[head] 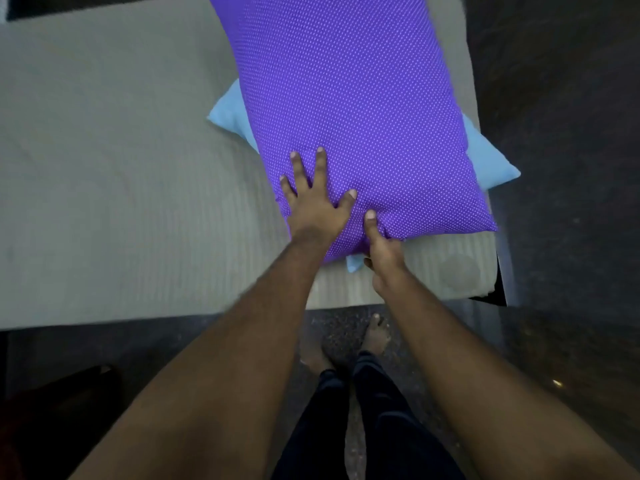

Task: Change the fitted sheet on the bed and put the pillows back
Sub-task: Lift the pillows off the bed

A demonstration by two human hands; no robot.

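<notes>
Grey-sheeted bed (121, 202) — blue pillow (491, 161) on it, purple pillow (346, 98) atop.

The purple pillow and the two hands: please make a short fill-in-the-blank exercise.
1. The purple pillow lies on top of a light ____ pillow.
2. The ____ hand presses flat on the purple pillow.
3. The right hand pinches the pillow's near ____.

Missing words: blue; left; edge

My purple pillow (349, 109) runs off the top edge and covers most of the blue pillow (488, 157) — only its corners show; my right hand's (382, 252) fingers are tucked underneath.
</notes>
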